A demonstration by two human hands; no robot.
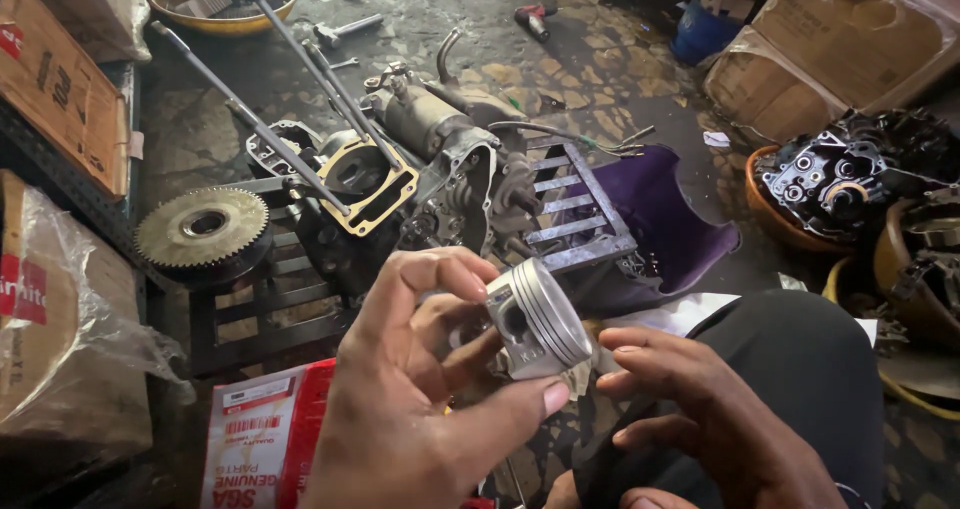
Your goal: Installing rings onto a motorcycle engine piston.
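piston (pixel 538 319), silver and ringed, sits near centre pinched in the left hand's (pixel 420 389) fingers, its axis tilted toward the far right, while the right hand (pixel 700 409), fingers loosely spread, hovers just beside its right, empty.

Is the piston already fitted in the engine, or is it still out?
Out: the left hand holds the piston above the floor, apart from the engine.

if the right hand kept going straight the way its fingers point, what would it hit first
Probably the shiny silver metal piston held in the left hand. The right hand points its fingers left, fingertips just beside the piston's lower edge, though depth is unclear.
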